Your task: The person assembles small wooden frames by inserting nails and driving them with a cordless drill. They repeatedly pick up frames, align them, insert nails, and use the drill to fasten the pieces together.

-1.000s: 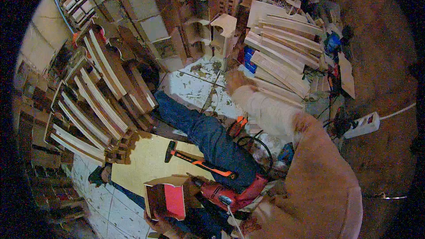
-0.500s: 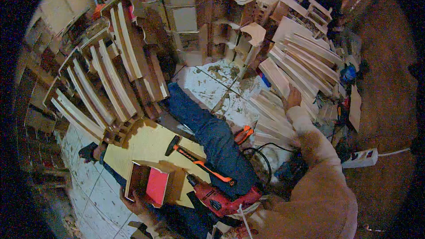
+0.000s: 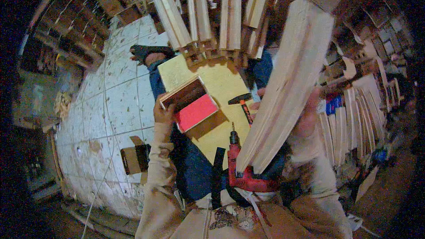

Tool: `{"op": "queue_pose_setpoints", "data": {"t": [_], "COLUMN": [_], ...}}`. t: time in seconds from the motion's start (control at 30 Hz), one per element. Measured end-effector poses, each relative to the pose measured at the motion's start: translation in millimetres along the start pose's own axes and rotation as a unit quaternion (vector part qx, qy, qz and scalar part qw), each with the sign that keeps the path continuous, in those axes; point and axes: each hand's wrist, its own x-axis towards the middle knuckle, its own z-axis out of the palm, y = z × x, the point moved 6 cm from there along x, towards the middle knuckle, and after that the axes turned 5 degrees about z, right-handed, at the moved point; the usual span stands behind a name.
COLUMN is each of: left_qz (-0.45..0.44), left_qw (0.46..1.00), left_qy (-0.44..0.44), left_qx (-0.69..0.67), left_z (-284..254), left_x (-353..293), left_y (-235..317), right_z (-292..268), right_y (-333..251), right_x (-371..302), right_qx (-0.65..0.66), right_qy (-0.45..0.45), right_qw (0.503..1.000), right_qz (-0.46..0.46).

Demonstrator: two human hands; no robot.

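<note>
My left hand grips the side of a small open wooden box with a bright red panel, tilted over the yellow board across my legs. My right hand, blurred, is closed around long pale wooden slats, apparently two side by side. They slant up in front of me and hide much of that hand. Beneath them lies a red power drill with a bit in its chuck, on my lap. A hammer with an orange and black handle rests on the board, partly hidden by the slats.
Slotted wooden pieces stand in a row beyond the board. Stacked slats lie at the right, beside a blue item. An open cardboard box sits on the tiled floor at the left, with a thin cord nearby.
The view has swung left. My right hand has lifted slats from the pile and brought them over my lap. My left hand still holds the box.
</note>
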Motion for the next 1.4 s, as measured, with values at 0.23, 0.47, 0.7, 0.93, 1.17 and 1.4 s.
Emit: {"op": "queue_pose_setpoints", "data": {"t": [0.23,0.47,0.7,0.93,1.17,1.4], "left_qz": [-0.079,-0.084,-0.111,-0.095,-0.096,-0.082], "left_qw": [0.990,0.991,0.989,0.992,0.990,0.990], "left_qy": [-0.071,-0.105,-0.081,-0.069,-0.084,-0.104], "left_qx": [-0.094,-0.019,-0.056,-0.047,-0.052,-0.056], "left_z": [4,6,5,12,24,22], "left_x": [24,5,-18,-16,-13,-15], "left_y": [19,35,42,46,49,46], "right_z": [-35,-55,-56,-59,-86,-93], "right_y": [229,259,269,261,260,252], "right_x": [20,21,-4,7,-6,-5], "right_qx": [-0.084,-0.072,-0.066,-0.281,-0.213,-0.379], "right_qy": [0.148,0.131,0.125,0.086,0.160,0.163], "right_qw": [0.934,0.922,0.923,0.937,0.923,0.883], "right_qz": [0.313,0.358,0.358,0.188,0.278,0.224]}}
